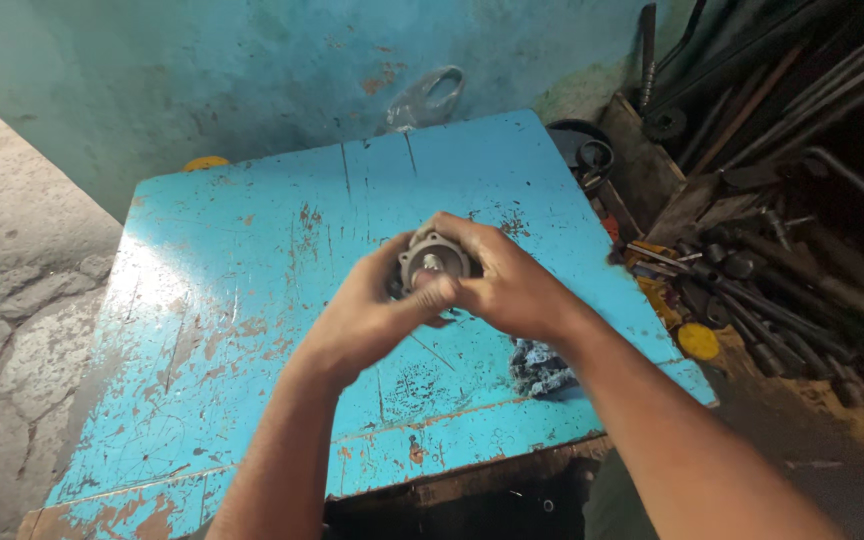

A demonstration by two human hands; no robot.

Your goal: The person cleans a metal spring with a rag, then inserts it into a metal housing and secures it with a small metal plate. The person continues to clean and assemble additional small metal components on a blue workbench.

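Above a chipped blue-painted wooden table [252, 300], a round grey metal flanged part [434, 262] is gripped by the left hand [367, 315] and the right hand [512, 285].

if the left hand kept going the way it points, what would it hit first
The left hand points up and to the right, and it already touches the round metal part that both hands hold. Past that lies the right hand, though depth is unclear.

Daylight glare on the blue table's [252, 300] left, dim tool pile [782, 270] right, wide-angle edge bending.
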